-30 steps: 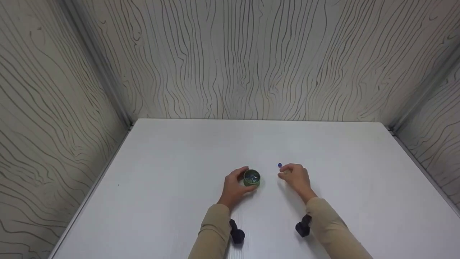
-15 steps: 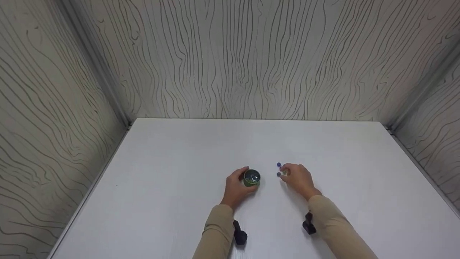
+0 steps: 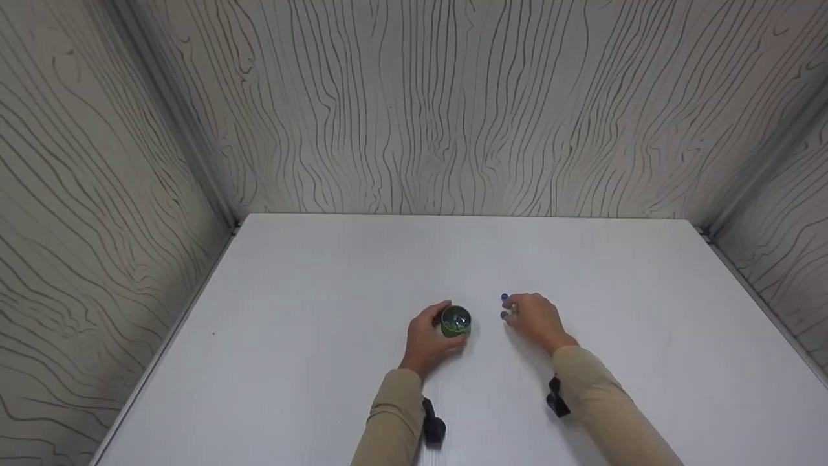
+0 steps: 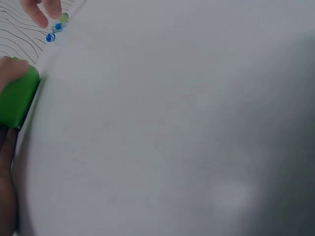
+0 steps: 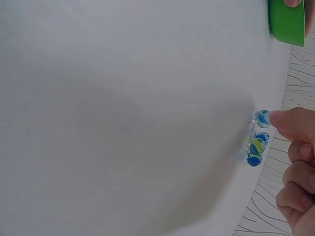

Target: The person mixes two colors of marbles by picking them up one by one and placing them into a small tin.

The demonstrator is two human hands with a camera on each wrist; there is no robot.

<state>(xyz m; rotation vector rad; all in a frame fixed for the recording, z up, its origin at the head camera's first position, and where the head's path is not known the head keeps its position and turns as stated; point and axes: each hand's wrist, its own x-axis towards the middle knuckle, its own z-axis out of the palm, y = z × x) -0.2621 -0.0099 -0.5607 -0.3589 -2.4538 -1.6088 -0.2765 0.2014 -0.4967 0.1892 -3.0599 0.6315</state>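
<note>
My left hand (image 3: 427, 340) grips a small green cup (image 3: 456, 321) from its left side, fingers behind and thumb in front. Shiny glints show inside the cup, but its contents are unclear. To the right, my right hand (image 3: 535, 320) is low over several glass marbles. One blue marble (image 3: 504, 297) lies just beyond the forefinger, and another marble (image 3: 504, 315) is at the thumb's tip. In the right wrist view, the thumb (image 5: 285, 120) touches or nearly touches a clear-blue marble (image 5: 263, 119). A yellow-streaked marble (image 5: 257, 146) sits among the others, with the remaining fingers bent behind them.
The white table (image 3: 323, 278) extends on all sides of the hands. Behind it stands a panel (image 3: 414, 116) with wood-grain lines, and similar panels flank both sides. Dark wrist cameras (image 3: 433, 427) hang beside the beige sleeves.
A second marble has come into sight at the right thumb's tip, where none showed a second ago. The right hand has shifted very slightly; the left still holds the cup.
</note>
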